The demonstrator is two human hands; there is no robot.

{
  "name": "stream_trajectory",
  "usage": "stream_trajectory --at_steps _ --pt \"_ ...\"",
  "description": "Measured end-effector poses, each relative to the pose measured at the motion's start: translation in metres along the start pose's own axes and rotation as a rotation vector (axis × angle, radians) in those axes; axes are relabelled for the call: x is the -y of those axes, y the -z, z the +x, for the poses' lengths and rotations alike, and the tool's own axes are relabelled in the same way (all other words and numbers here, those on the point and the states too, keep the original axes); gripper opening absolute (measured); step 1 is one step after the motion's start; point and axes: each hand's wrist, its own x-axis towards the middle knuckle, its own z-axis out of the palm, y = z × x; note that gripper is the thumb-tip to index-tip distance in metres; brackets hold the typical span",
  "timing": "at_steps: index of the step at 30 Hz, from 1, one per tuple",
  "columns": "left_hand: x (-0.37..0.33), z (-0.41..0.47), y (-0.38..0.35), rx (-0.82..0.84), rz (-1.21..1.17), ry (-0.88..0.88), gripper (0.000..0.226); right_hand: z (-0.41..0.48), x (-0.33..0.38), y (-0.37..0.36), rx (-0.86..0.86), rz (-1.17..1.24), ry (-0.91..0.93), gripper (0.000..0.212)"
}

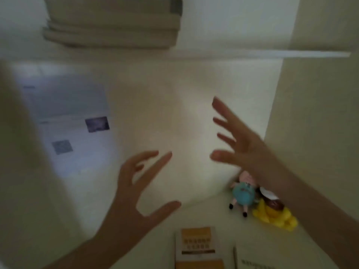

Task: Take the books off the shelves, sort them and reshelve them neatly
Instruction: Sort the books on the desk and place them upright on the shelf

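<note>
Both hands are raised inside a white shelf compartment (174, 113), fingers spread and holding nothing. My left hand (139, 183) is at lower centre, my right hand (239, 144) is higher and to the right. Below them on the shelf floor lies a book with an orange and white cover (196, 243), and a white book (258, 259) lies to its right at the bottom edge. A pale sheet or book face with small dark pictures (77, 129) leans at the left. The view is blurred.
Folded beige cloth (112, 22) is stacked on the shelf above. Small plush toys, one blue (242, 193) and one yellow (275, 214), sit in the compartment's right corner under my right forearm. A white side panel (314, 133) closes the right.
</note>
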Motion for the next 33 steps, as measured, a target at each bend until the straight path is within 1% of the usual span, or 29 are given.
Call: stream_trajectory --at_steps 2,4,6,7,8,9,11,13,14,16,17,18,20,21,22,23,24,25,26,27,28,29,30,31,32,33 --pt "0.03 -0.043 -0.05 0.201 -0.036 0.104 0.074 -0.047 -0.058 -0.012 0.009 0.064 -0.187 0.091" --pt "0.061 -0.085 -0.094 0.393 -0.073 0.27 0.081 -0.096 -0.114 -0.025 0.016 0.101 -0.417 0.089" --pt "0.09 -0.126 -0.129 0.546 -0.092 0.449 0.087 -0.14 -0.161 -0.037 0.015 0.13 -0.655 0.085" --pt "0.103 -0.143 -0.143 0.606 -0.085 0.5 0.089 -0.159 -0.183 -0.044 -0.001 0.168 -0.743 0.083" --pt "0.112 -0.157 -0.154 0.664 -0.068 0.534 0.091 -0.176 -0.203 -0.051 -0.016 0.204 -0.805 0.081" --pt "0.12 -0.17 -0.164 0.712 -0.062 0.579 0.099 -0.191 -0.221 -0.057 -0.023 0.235 -0.844 0.08" --pt "0.13 -0.188 -0.177 0.787 -0.081 0.731 0.12 -0.216 -0.252 -0.073 -0.011 0.233 -0.91 0.082" --pt "0.134 -0.197 -0.187 0.799 -0.126 0.848 0.11 -0.23 -0.271 -0.084 -0.004 0.159 -0.971 0.097" --pt "0.135 -0.198 -0.191 0.8 -0.152 0.887 0.109 -0.235 -0.282 -0.088 -0.004 0.154 -1.026 0.11" --pt "0.14 -0.203 -0.199 0.83 -0.211 0.948 0.119 -0.239 -0.295 -0.093 -0.025 0.163 -1.108 0.135" --pt "0.143 -0.205 -0.203 0.846 -0.235 0.983 0.124 -0.238 -0.298 -0.095 -0.033 0.168 -1.131 0.138" --pt "0.146 -0.206 -0.207 0.853 -0.261 1.013 0.127 -0.235 -0.298 -0.097 -0.054 0.172 -1.136 0.133" --pt "0.15 -0.208 -0.216 0.835 -0.321 1.064 0.126 -0.237 -0.309 -0.103 -0.126 0.236 -1.161 0.107" --pt "0.149 -0.208 -0.218 0.808 -0.364 1.107 0.133 -0.236 -0.312 -0.104 -0.149 0.267 -1.156 0.104" --pt "0.148 -0.207 -0.221 0.785 -0.402 1.164 0.143 -0.237 -0.319 -0.105 -0.164 0.27 -1.17 0.112" --pt "0.147 -0.207 -0.225 0.78 -0.431 1.209 0.152 -0.238 -0.324 -0.107 -0.163 0.268 -1.163 0.125" --pt "0.146 -0.206 -0.227 0.787 -0.461 1.23 0.158 -0.241 -0.331 -0.109 -0.16 0.264 -1.176 0.136" --pt "0.145 -0.205 -0.23 0.798 -0.51 1.229 0.159 -0.239 -0.33 -0.11 -0.155 0.266 -1.165 0.131" --pt "0.144 -0.207 -0.233 0.807 -0.57 1.223 0.156 -0.237 -0.331 -0.115 -0.166 0.282 -1.151 0.106" --pt "0.143 -0.209 -0.235 0.808 -0.624 1.203 0.149 -0.235 -0.329 -0.118 -0.211 0.327 -1.133 0.068" --pt "0.142 -0.209 -0.237 0.798 -0.652 1.183 0.142 -0.231 -0.328 -0.122 -0.257 0.378 -1.116 0.038" --pt "0.143 -0.211 -0.238 0.792 -0.641 1.188 0.134 -0.23 -0.328 -0.124 -0.275 0.383 -1.104 0.026" --pt "0.141 -0.21 -0.238 0.77 -0.636 1.196 0.127 -0.234 -0.331 -0.125 -0.266 0.358 -1.106 0.028" --pt "0.14 -0.21 -0.239 0.742 -0.64 1.217 0.121 -0.238 -0.334 -0.127 -0.264 0.323 -1.122 0.038" --pt "0.141 -0.212 -0.24 0.712 -0.676 1.257 0.118 -0.242 -0.337 -0.128 -0.258 0.272 -1.117 0.052" --pt "0.144 -0.215 -0.241 0.679 -0.71 1.319 0.118 -0.244 -0.339 -0.129 -0.237 0.253 -1.096 0.064"
